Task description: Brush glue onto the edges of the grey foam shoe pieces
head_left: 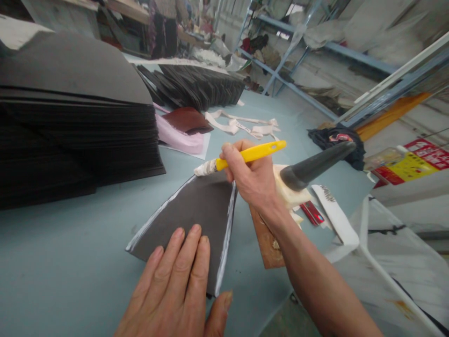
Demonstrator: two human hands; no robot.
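Right hand (253, 178): gripping yellow brush (257, 152), bristles (206, 168) at far edge of dark panel (210, 201). Left hand (177, 285): flat, fingers extended, on panel. White strip (335, 210): near right edge of surface (66, 262).

Left hand (175, 281) bare — short fingernails (195, 228) (rounded); right hand (257, 182) bare — forearm (315, 267) likewise.

The right grip (255, 181) holds a yellow-handled brush (260, 151).

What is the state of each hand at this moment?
Left hand: open, palm down on the dark panel.
Right hand: closed, holding the yellow-handled brush.
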